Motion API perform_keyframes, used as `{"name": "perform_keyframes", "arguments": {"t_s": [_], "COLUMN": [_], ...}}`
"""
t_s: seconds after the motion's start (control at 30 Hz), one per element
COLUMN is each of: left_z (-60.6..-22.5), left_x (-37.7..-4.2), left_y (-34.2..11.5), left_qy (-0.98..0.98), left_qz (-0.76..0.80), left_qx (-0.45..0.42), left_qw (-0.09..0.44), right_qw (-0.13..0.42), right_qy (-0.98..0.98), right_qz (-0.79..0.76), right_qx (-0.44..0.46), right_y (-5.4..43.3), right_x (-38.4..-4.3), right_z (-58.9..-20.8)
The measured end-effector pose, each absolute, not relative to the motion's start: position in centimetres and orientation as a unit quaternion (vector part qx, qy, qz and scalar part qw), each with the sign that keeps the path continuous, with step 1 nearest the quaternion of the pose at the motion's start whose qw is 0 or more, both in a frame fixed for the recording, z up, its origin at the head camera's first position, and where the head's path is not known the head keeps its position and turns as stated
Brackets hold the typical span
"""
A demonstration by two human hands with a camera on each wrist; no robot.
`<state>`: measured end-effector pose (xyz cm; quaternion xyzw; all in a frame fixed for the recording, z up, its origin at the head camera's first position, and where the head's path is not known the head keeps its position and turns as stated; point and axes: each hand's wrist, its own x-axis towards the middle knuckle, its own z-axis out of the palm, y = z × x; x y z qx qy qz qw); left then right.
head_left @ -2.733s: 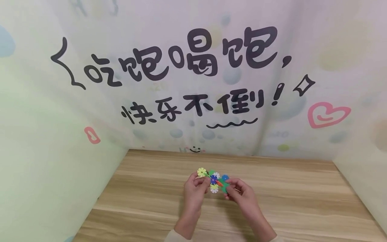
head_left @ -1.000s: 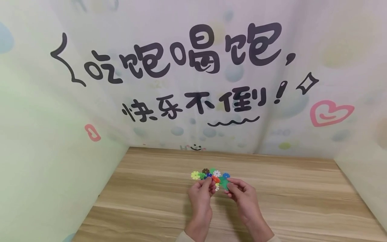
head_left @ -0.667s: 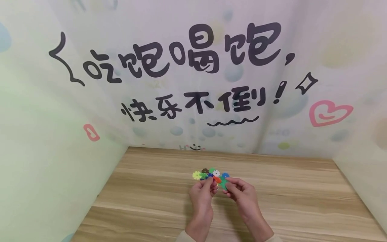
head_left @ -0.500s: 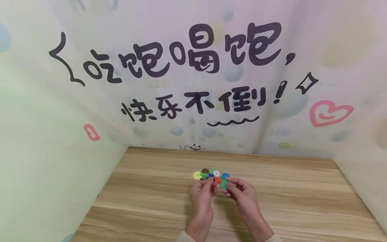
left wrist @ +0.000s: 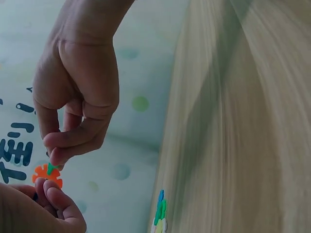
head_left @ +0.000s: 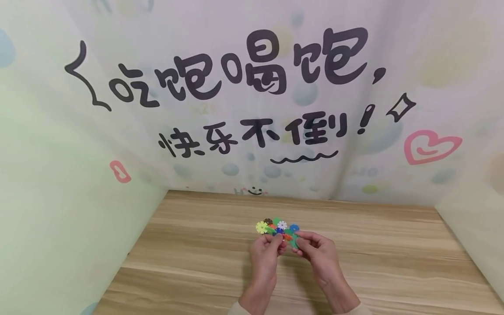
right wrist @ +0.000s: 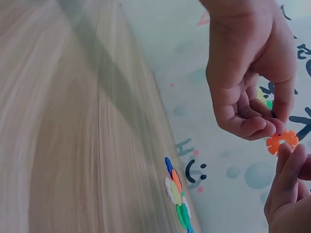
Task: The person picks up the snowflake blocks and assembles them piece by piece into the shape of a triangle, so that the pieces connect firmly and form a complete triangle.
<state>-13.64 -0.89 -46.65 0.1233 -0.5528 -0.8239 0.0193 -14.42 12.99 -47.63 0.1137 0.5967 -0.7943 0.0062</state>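
Head view: the left hand (head_left: pixel 265 256) pinched a dark-blue disc (head_left: pixel 280 230), the right hand (head_left: pixel 320 253) a green disc (head_left: pixel 293 242), with an orange disc (head_left: pixel 288 237) between the closed grips. Left wrist view: the green disc met the orange disc. Right wrist view: other discs (right wrist: pixel 175 192) lay on the table (right wrist: pixel 63 121), apart from both grips.

From here I see a yellow disc (head_left: pixel 261 227), brown disc (head_left: pixel 268 222), white disc (head_left: pixel 281 225) and orange disc (right wrist: pixel 276 144), a light-brown, wood-grained tabletop (head_left: pixel 189 251), and black lettering (head_left: pixel 258 134) on a pale, blue-spotted backdrop (head_left: pixel 212 26).
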Motion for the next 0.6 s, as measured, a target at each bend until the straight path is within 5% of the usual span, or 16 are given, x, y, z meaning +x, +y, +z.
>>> {"name": "perform_keyframes", "arguments": {"t_s": [0.6], "left_z": [-46.9], "left_x": [-14.8], "left_y": [-3.3], "left_qy": [-0.58], "left_qz": [-0.807], "left_qx": [0.111], "left_qw": [-0.023], "right_qw": [0.096], "right_qy": [0.699], "right_qz": [-0.708], "right_qx": [0.03], "right_y": [13.9], "right_x": [-14.6], "right_z": [-48.0]}}
